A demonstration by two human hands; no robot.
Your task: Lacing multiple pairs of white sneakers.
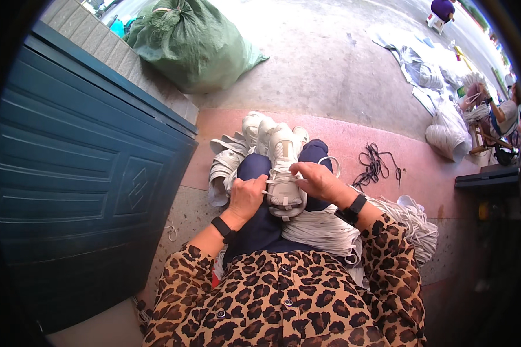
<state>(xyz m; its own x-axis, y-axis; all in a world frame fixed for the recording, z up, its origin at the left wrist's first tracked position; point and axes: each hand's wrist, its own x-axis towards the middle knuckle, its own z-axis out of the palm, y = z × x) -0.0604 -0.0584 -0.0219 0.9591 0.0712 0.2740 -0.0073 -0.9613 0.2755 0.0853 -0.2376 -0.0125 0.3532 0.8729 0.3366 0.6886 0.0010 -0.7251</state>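
Two bare hands work over one cream-and-white lace-up sneaker [284,192], which rests between the knees of a pair of dark blue trousers [253,166]. The left hand [247,196] has its fingers pinched on a thin white lace [280,171] at the shoe's left edge; the right hand [321,183] curls its fingers narrowly over the opposite side, but I cannot tell whether they grip anything. Lace already crosses the upper, so threading seems partly done, with loose lengths apparently left. Beyond stand more pale sneakers [253,128], their lacing unclear.

tied green sack [194,49] beyond dark panelled door [69,156].
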